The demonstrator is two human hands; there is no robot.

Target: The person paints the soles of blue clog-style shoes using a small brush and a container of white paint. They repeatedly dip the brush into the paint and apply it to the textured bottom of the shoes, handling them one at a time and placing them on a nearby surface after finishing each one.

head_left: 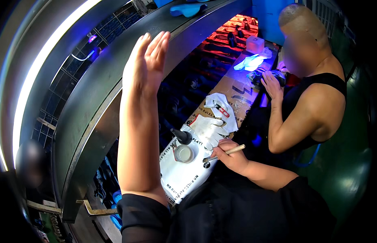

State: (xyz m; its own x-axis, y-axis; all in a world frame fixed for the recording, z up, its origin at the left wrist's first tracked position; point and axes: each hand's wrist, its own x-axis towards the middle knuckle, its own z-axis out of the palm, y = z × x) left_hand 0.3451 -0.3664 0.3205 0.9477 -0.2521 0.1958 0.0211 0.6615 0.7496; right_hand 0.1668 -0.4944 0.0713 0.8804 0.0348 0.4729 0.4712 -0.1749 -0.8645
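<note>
here, right hand (232,156) grip pinching brush (225,153), left hand (147,60) flat

Factory floor, shoe assembly line by look of it. Curved grey conveyor housing (95,93) overhead, strip light (30,85) along it. Shoes on lower belt (233,30) under red glow. Narrow workbench (237,91), co-worker (310,105) seated alongside, handling shoe (265,75).

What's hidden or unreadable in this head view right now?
- Brush tip: too small, dark against the small jar.
- Right hand fingertips: curled under.
- Left hand: raised, its arm covers the belt behind.
- Co-worker's shoe: mostly behind their hand.
- Lower shelf: too dark.
</note>
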